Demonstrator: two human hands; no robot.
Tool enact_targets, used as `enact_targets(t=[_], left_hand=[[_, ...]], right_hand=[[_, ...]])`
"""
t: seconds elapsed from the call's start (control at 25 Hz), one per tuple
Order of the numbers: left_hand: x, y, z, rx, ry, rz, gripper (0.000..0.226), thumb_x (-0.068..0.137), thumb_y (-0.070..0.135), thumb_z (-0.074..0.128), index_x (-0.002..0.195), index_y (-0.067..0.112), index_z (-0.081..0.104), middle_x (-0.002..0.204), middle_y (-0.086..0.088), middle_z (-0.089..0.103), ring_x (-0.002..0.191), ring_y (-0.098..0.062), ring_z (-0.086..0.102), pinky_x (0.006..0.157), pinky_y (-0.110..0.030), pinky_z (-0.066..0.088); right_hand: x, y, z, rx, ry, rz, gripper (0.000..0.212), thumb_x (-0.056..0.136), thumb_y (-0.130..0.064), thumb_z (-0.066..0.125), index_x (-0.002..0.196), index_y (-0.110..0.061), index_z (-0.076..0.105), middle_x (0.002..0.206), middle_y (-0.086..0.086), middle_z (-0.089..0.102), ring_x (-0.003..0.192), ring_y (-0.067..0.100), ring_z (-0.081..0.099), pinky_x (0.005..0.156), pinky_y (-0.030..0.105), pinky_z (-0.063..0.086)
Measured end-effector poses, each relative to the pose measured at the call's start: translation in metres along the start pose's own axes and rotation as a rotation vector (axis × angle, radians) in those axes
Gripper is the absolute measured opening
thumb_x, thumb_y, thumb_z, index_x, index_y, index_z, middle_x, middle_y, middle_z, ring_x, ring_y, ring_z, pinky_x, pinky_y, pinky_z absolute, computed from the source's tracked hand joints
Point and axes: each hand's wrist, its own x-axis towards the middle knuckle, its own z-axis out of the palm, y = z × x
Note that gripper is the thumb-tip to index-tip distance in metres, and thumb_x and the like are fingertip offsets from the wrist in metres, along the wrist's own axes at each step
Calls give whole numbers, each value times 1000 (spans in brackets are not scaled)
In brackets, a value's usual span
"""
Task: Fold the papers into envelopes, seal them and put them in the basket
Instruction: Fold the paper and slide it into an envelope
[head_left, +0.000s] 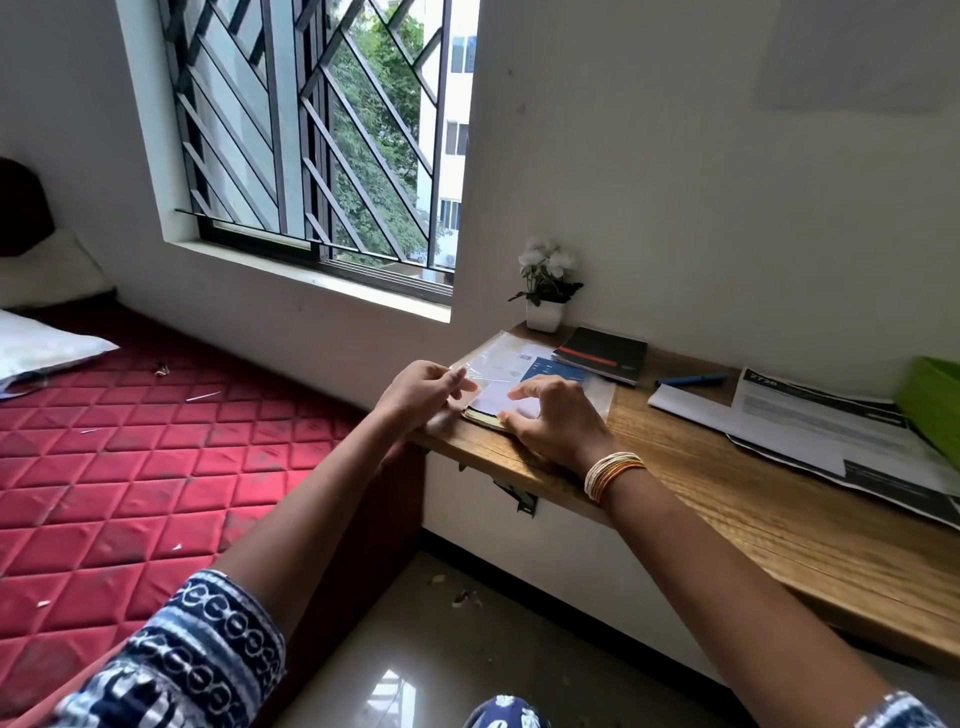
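wooden surface (727, 499), a wall-mounted plank running from its left end near the window corner away to the right; largest item on it, a spread of printed papers (810, 431) lying flat towards the right, long axis along the surface; green basket (932, 405) at the far right edge, only partly in view, well apart from both hands and on the right hand's side; clear plastic sleeve with printed sheets (524, 361) at the left end, just behind the hands; black notebook (602, 354) beside it, blue pen (691, 380) to its right, small white potted plant (545, 291) in the corner.

folded white paper (501, 399), the envelope in the making, flat on the left end of the surface directly under and between the hands; its long axis appears to run roughly across, left to right, along the surface; which end is the flap cannot be told.

right hand (550, 415): fingers spread and curved, tips pressing down on the paper's right part, pinning it, gripping nothing; bangles at the wrist.

left hand (423, 389): at the paper's left end, thumb and fingers pinched on what looks like a strip of clear tape (462, 375), the smallest thing here; it is hard to make out.

judgement: sealing step in hand; the tape must come rightwards across the paper; afterwards the basket lies to the right, nearer the right arm.
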Motion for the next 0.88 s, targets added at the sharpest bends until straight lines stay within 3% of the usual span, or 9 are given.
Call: enact_targets(t=[0.12, 0.2, 0.4, 0.48, 0.56, 0.68, 0.76, 0.88], left_hand=[[-1, -4, 4, 182, 87, -4, 32, 93, 41, 50, 85, 25, 77, 81, 6, 70, 74, -14, 64, 76, -33, 50], [-3, -1, 4, 239, 93, 22, 31, 92, 41, 52, 85, 26, 77, 83, 7, 68, 81, -16, 65, 77, -33, 51], [-4, -3, 2, 117, 74, 58, 23, 93, 31, 55, 90, 21, 76, 80, 3, 71, 71, -7, 63, 76, -31, 50], [-6, -2, 0, -15, 62, 112, 15, 89, 17, 62, 91, 24, 74, 80, 1, 69, 69, -8, 58, 73, -32, 49], [-9, 0, -4, -55, 59, 190, 24, 80, 11, 69, 91, 32, 70, 83, 1, 64, 69, -11, 56, 71, -31, 49], [-10, 12, -4, -27, 87, 261, 28, 72, 18, 80, 96, 27, 69, 94, 0, 55, 79, -15, 55, 75, -26, 49], [-9, 24, -1, -127, 138, 274, 20, 68, 22, 83, 83, 21, 70, 87, 2, 56, 78, -16, 55, 71, -26, 47], [-1, 46, 2, -312, 248, 322, 23, 66, 27, 83, 81, 13, 75, 80, -7, 69, 74, -19, 61, 70, -33, 49]], right_hand=[[4, -3, -2, -75, -15, 2, 48, 78, -42, 70, 116, -13, 67, 120, 7, 68, 113, 21, 61, 97, 36, 50], [6, -6, -6, -168, 10, -39, 42, 77, -41, 68, 110, -15, 70, 113, 6, 71, 107, 23, 63, 96, 37, 50], [5, -7, -5, -231, 141, -151, 19, 83, -31, 62, 85, -18, 76, 89, 4, 75, 87, 22, 68, 84, 35, 53], [1, -10, -5, -139, 194, -189, 17, 82, -28, 63, 81, -17, 76, 85, 4, 76, 79, 21, 68, 78, 33, 55], [-3, -17, -13, -39, 243, -222, 16, 82, -25, 64, 83, -16, 77, 85, 3, 76, 75, 18, 67, 73, 30, 55], [-2, -30, -36, 119, 268, -245, 14, 84, -19, 65, 89, -12, 76, 89, 3, 75, 77, 14, 66, 74, 28, 55], [4, -35, -52, 285, 240, -191, 16, 87, -19, 64, 90, -8, 75, 88, 7, 74, 78, 13, 65, 73, 26, 52], [13, -30, -78, 679, 216, -131, 49, 88, -43, 56, 86, 5, 67, 76, 20, 62, 72, 19, 55, 67, 30, 42]])
